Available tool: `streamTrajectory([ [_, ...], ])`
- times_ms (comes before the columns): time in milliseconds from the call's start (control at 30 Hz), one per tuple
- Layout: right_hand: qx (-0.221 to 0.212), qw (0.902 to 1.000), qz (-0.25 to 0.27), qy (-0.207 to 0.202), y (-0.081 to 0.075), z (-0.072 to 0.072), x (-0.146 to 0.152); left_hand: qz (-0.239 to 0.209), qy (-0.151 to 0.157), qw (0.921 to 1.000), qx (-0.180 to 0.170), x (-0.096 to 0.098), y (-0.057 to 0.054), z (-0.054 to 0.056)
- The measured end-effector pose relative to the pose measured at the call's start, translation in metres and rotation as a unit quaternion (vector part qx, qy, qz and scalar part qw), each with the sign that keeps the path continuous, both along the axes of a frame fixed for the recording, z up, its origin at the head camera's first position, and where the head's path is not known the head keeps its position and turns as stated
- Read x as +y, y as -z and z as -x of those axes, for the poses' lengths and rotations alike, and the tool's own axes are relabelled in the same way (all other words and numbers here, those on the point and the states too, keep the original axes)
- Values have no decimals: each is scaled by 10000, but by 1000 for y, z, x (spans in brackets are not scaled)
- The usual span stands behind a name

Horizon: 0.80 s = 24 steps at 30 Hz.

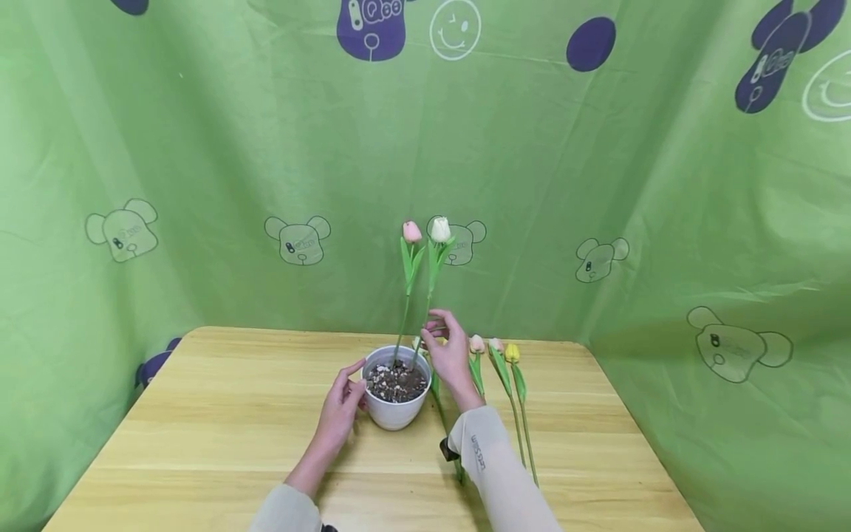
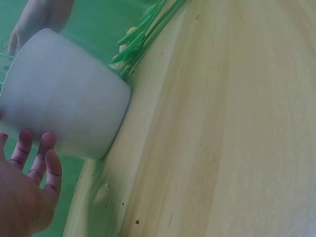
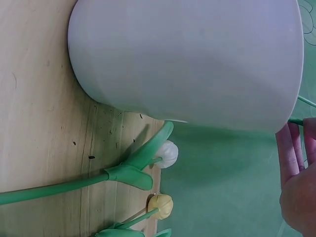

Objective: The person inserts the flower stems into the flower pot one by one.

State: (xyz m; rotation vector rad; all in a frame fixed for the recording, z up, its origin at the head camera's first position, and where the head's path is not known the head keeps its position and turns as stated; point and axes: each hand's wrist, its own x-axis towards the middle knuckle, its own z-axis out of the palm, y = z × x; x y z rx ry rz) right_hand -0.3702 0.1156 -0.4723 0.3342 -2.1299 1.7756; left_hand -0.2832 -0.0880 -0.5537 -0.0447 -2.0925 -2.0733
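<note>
A white flowerpot (image 1: 394, 415) filled with dark soil and pale bits stands upright on the table. My left hand (image 1: 340, 410) holds its left side, fingers curved along the wall and rim; in the left wrist view several fingertips (image 2: 48, 139) touch the pot (image 2: 69, 94). With my right hand (image 1: 448, 355) I pinch the green stem of a white artificial tulip (image 1: 441, 230) over the right part of the pot; its lower end reaches the soil. A pink tulip (image 1: 412, 232) stands in the soil beside it. In the right wrist view, the right hand (image 3: 300, 182) is at the rim.
More artificial tulips lie right of the pot, among them a yellow one (image 1: 512, 353) and a pink one (image 1: 476, 344), partly behind my right arm. Dark crumbs (image 3: 92, 157) dot the wooden table (image 1: 219, 414). A green printed curtain (image 1: 219, 148) hangs around the table.
</note>
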Motion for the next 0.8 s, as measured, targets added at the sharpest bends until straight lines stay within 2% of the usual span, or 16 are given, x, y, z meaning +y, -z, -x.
streamTrajectory([
  [367, 43, 10000, 78, 28, 4, 0, -2, -12, 4, 10000, -22, -1, 0, 1],
  [533, 22, 9999, -52, 113, 4, -1, -4, 21, 5, 10000, 35, -1, 0, 1],
  [800, 238, 9996, -59, 156, 5, -1, -6, 3, 0, 10000, 56, -1, 0, 1],
])
